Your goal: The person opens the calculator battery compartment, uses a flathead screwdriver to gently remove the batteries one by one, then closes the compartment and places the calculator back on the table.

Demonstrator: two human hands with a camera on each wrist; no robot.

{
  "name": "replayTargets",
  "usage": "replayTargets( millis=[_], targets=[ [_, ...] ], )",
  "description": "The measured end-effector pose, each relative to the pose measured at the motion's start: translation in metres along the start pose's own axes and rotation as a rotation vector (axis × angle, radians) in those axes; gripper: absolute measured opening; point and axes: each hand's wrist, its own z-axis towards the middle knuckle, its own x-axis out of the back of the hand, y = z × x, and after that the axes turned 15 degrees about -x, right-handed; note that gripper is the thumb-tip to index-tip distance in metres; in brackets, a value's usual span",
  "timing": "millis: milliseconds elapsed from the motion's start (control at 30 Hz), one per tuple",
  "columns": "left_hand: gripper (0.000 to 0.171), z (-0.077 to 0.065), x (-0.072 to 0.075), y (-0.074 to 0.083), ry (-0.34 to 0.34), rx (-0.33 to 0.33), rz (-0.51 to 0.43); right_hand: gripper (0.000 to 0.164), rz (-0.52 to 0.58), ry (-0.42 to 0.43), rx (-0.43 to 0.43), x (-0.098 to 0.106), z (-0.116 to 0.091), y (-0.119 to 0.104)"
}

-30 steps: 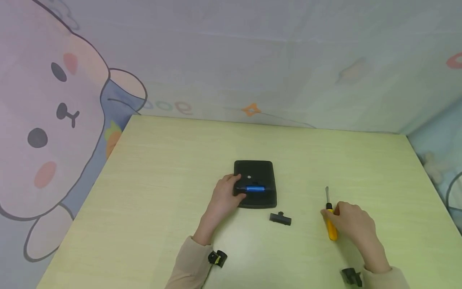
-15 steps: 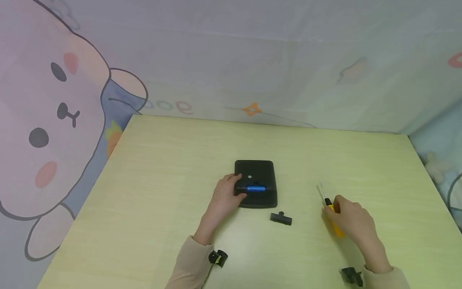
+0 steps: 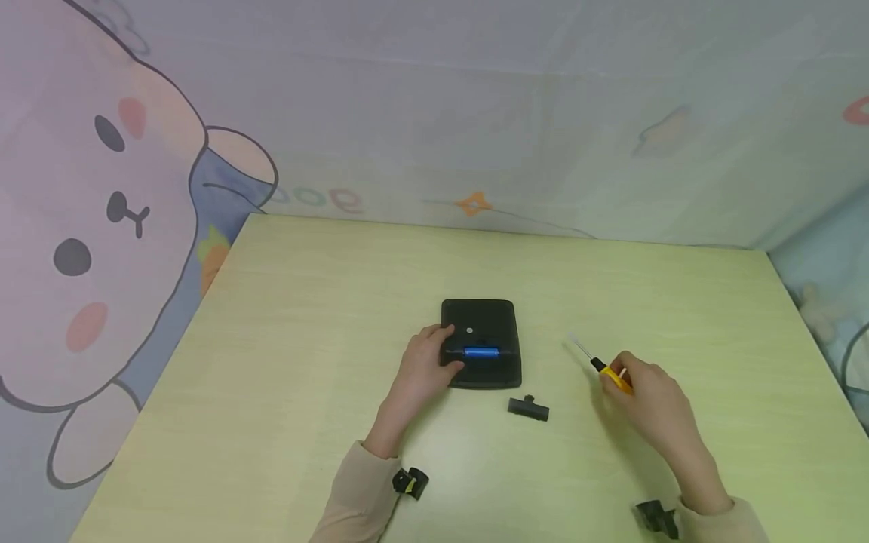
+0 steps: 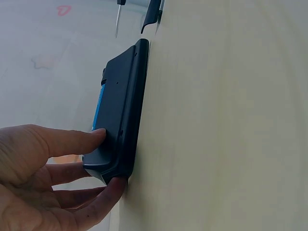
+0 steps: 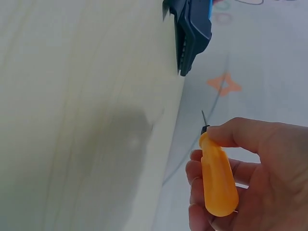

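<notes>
A black calculator (image 3: 480,317) lies back side up on the table, with a blue battery (image 3: 481,353) showing in its slot. My left hand (image 3: 422,371) grips its left side; in the left wrist view the thumb presses on the back while fingers reach round the end of the casing (image 4: 120,96). A small black battery cover (image 3: 528,409) rests just below the calculator. To the right, my right hand (image 3: 652,396) holds a screwdriver (image 3: 614,378) above the table by its yellow handle (image 5: 217,180), thumb along the handle near the collar. The thin shaft points up and left.
The pale wooden table (image 3: 326,302) reaches back to a cloth backdrop (image 3: 434,113) printed with cartoon figures. Black wrist cameras (image 3: 410,483) sit at both sleeves. A dark cable (image 3: 849,362) hangs beyond the table's right edge.
My right hand has raised the screwdriver off the table and moved slightly up and left. Its tip has swung left toward the calculator. The left hand and calculator stay in place.
</notes>
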Motion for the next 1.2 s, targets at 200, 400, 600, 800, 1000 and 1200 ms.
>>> replayTargets(
  millis=[200, 400, 600, 800, 1000, 1200],
  targets=[
    [0.055, -0.002, 0.001, 0.001, 0.003, -0.009, 0.003, 0.017, 0.015, 0.003, 0.019, -0.001, -0.003, -0.008],
    [0.055, -0.002, 0.001, 0.002, 0.000, -0.007, -0.002, 0.017, 0.044, 0.026, 0.062, -0.002, -0.006, -0.017],
    [0.055, -0.001, 0.002, 0.002, -0.001, 0.000, 0.002, 0.017, 0.077, 0.026, 0.081, -0.004, -0.010, -0.027],
    [0.055, -0.002, 0.001, 0.001, 0.002, 0.000, 0.003, 0.014, 0.076, 0.017, 0.088, -0.010, -0.013, -0.035],
    [0.055, -0.002, 0.000, 0.001, 0.002, -0.002, 0.000, 0.012, 0.079, 0.011, 0.104, -0.013, -0.015, -0.042],
    [0.055, 0.000, 0.000, 0.001, -0.003, -0.008, -0.003, 0.012, 0.072, 0.004, 0.106, -0.015, -0.018, -0.049]
  ],
)
